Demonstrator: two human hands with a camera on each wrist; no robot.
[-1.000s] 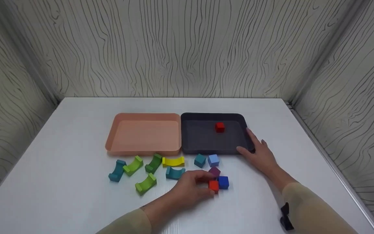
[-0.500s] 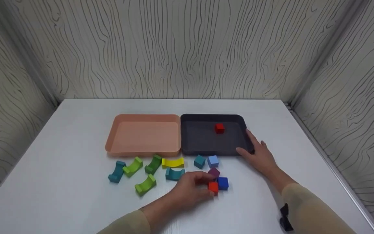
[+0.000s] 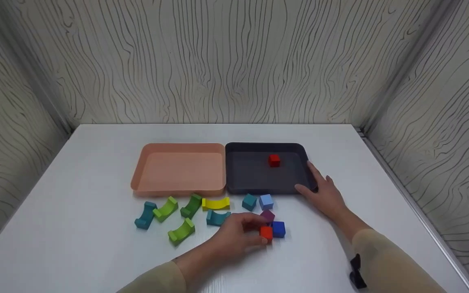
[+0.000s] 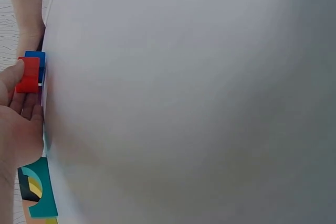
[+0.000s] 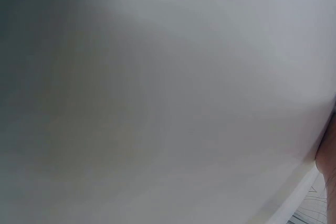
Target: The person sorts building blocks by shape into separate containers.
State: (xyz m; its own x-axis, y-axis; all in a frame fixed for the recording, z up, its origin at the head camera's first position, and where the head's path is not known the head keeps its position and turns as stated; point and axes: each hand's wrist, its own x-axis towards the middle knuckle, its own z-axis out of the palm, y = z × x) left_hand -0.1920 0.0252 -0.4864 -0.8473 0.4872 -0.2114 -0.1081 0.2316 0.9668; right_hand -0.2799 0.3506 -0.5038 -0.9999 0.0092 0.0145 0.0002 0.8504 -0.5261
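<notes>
- Counted six cubes in all: near red cube (image 3: 266, 233), far red cube (image 3: 274, 160), purple cube (image 3: 268, 216), blue cube (image 3: 279, 229), teal cube (image 3: 249, 202) and light blue cube (image 3: 266, 202)
- Counted six arched blocks: left teal arch (image 3: 145, 215), far lime arch (image 3: 165, 209), dark green arch (image 3: 191, 206), yellow arch (image 3: 215, 204), near lime arch (image 3: 181, 231) and near teal arch (image 3: 217, 218)
- Counted two trays side by side: pink tray (image 3: 179, 171) on the left, dark tray (image 3: 246, 171) on the right
- Found one cube, far red cube, inside dark tray, a little to the far side of its middle
- Saw the other five cubes on the white table (image 3: 75, 228), near dark tray, and all six arches to their left, mostly near pink tray
- Pinched near red cube with left hand (image 3: 238, 234), thumb on its near left side, fingers curled, forefinger reaching to purple cube; could not tell about any lift off the table
- Saw blue cube just right of near red cube, and part of near teal arch behind left hand
- Rested right hand (image 3: 324, 195) at dark tray's near right corner, fingers spread wide, forefinger along the right side, thumb by the near rim
</notes>
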